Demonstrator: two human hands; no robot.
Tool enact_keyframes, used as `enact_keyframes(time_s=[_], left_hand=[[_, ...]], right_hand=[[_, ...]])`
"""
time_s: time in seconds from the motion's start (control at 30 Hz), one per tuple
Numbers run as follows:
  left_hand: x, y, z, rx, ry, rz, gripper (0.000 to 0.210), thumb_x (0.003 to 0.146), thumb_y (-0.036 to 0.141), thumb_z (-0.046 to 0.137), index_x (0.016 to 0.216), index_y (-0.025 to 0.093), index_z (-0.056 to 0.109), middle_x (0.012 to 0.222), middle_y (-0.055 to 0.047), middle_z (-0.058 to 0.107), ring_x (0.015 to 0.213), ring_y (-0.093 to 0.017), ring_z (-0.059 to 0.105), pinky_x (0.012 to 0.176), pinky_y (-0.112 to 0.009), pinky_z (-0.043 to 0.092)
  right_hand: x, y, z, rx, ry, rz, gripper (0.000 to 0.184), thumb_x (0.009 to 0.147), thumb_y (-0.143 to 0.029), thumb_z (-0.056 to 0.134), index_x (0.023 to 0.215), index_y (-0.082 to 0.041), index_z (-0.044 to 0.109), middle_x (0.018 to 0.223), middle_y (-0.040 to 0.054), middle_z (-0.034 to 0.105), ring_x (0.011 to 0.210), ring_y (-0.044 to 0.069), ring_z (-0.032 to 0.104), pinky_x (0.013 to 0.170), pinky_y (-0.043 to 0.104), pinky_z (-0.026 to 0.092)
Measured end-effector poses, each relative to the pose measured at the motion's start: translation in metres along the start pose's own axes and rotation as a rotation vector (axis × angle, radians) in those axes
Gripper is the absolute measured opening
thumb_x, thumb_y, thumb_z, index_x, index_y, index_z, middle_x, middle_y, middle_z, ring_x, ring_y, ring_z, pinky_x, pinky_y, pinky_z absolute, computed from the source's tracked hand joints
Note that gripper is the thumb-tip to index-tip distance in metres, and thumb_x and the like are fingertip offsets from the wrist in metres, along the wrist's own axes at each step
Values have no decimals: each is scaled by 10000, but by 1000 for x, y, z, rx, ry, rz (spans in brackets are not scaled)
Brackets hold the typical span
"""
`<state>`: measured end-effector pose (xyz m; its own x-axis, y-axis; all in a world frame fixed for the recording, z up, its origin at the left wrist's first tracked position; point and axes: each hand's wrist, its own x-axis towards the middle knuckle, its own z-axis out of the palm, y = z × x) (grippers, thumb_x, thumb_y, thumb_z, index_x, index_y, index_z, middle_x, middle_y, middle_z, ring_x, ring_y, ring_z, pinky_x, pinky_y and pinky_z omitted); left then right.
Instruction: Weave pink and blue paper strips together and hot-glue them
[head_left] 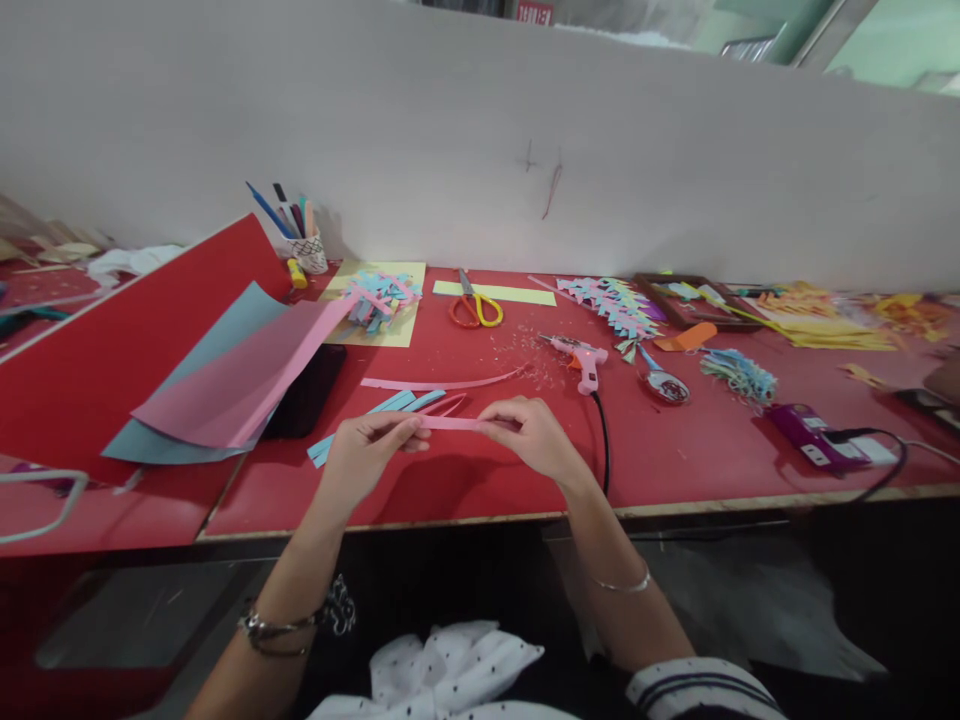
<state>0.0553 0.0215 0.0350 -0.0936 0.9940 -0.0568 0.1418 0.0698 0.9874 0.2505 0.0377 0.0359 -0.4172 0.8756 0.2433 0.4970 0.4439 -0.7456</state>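
Observation:
A narrow pink paper strip is stretched between my two hands, just above the red table. My left hand pinches its left end between thumb and fingers. At the other end my right hand grips the strip in the same way. Right behind the hands lie several blue paper strips, partly covered by my left hand. Beyond them a long pink strip lies flat. A pink glue gun rests to the right, its black cord running toward the table's front edge.
Yellow-and-red-handled scissors lie on a pale yellow strip at the back. Pink and blue sheets lean at left by a pen cup. A braided paper piece, a spoon and a purple power strip are to the right.

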Motion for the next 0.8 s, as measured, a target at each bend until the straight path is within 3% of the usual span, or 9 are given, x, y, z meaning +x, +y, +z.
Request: enact_keyframes(time_s=[0.37, 0.57, 0.8], left_hand=[[2, -11, -9, -11, 45, 4, 414, 503, 525, 669, 647, 136, 668, 618, -62, 690, 522, -168, 636, 555, -279, 552], [2, -8, -8, -49, 73, -25, 429, 468, 539, 680, 604, 133, 652, 595, -64, 683, 501, -166, 626, 531, -274, 550], [2, -12, -9, -65, 109, -42, 431, 465, 538, 675, 604, 130, 646, 588, -59, 682, 512, -158, 627, 540, -266, 547]], right_hand=[[-6, 8, -14, 142, 69, 172, 216, 737, -281, 518, 562, -158, 546, 415, -57, 445, 415, 53, 383, 450, 190, 300], [-10, 15, -16, 325, 91, 229, 201, 722, -307, 541, 586, -159, 544, 483, -34, 551, 390, 52, 464, 441, 191, 363], [-10, 19, -12, 462, 230, 289, 194, 673, -338, 603, 610, -158, 564, 552, 7, 638, 478, 105, 590, 555, 250, 468]])
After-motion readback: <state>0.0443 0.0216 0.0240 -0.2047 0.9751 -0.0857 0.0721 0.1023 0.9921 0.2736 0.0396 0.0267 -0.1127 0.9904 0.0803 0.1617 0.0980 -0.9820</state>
